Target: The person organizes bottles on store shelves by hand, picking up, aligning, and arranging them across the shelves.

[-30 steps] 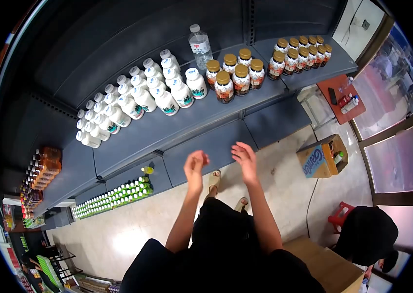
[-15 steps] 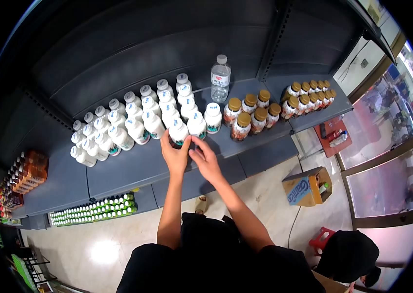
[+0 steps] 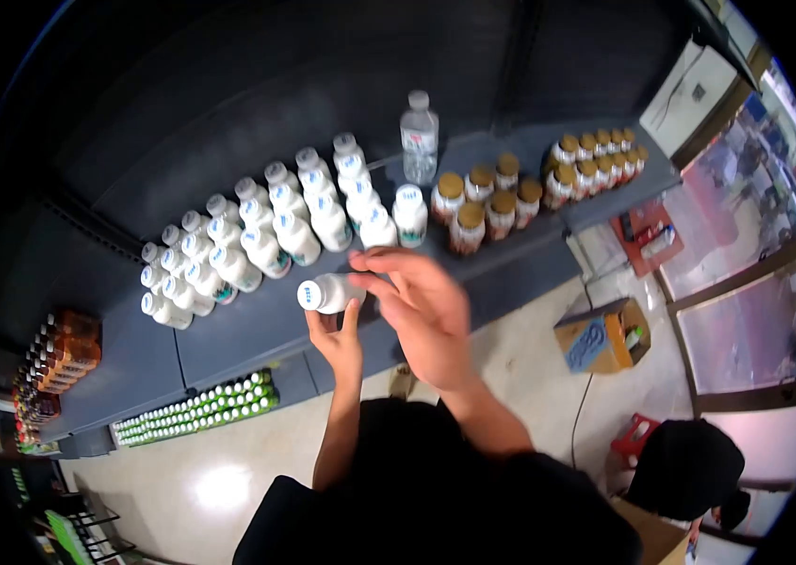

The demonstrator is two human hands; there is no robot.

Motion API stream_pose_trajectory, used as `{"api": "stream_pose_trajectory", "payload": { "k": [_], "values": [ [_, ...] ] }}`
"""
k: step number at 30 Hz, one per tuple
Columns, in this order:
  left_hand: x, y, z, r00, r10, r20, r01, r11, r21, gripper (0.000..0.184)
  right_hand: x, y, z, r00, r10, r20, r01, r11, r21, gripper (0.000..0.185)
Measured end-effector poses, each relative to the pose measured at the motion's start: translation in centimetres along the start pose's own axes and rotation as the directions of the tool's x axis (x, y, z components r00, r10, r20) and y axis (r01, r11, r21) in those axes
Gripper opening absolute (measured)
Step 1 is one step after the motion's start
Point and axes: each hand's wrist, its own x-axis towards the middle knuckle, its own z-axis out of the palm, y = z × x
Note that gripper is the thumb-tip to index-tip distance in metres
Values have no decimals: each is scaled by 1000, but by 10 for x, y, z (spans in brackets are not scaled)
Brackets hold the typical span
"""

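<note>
A white bottle (image 3: 330, 294) lies tilted on its side in front of the shelf, its cap toward the left. My left hand (image 3: 340, 347) grips it from below, thumb and fingers on its body. Slightly blurred by motion, my right hand (image 3: 428, 315) hovers at the bottle's base end with fingers stretched out; whether the fingertips touch it I cannot tell. Behind both hands, rows of matching white bottles (image 3: 266, 250) stand upright on the dark shelf (image 3: 238, 325). One white bottle (image 3: 410, 217) stands at the right end of these rows.
A clear water bottle (image 3: 420, 139) stands at the back. Gold-capped bottles (image 3: 469, 229) are grouped to the right. Below are green bottles with white caps (image 3: 200, 405). On the floor sit a cardboard box (image 3: 602, 339) and a red stool (image 3: 632, 438), beside a person in a black cap (image 3: 687, 466).
The white bottle has come off the front of the row toward me and tipped over in my left hand. My right hand has risen closer to the camera and opened out.
</note>
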Motion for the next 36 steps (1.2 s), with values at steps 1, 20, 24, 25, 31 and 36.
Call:
{"api": "stream_pose_trajectory", "payload": {
  "k": [1, 20, 24, 25, 31, 36],
  "values": [
    [-12, 11, -8, 1000, 17, 26, -20, 995, 95, 49, -1, -26, 10, 984, -105, 143, 81, 983, 166, 27],
    [-300, 63, -68, 929, 13, -370, 94, 958, 270, 51, -192, -173, 50, 915, 40, 401, -309, 709, 633, 19],
    [-353, 77, -86, 889, -83, -450, 180, 967, 178, 55, -234, -188, 60, 864, 143, 483, -446, 662, 602, 17],
    [-361, 80, -92, 880, -73, -469, 186, 962, 200, 53, -243, -190, 63, 844, 167, 509, -485, 643, 592, 17],
    [-383, 116, -130, 806, -32, -591, 162, 972, 168, 50, -287, -182, 117, 720, 235, 653, -655, 539, 530, 14],
    [-405, 125, -205, 737, 116, -666, 109, 952, 287, 50, -320, -149, 192, 579, 256, 774, -782, 442, 439, 12]
  ]
}}
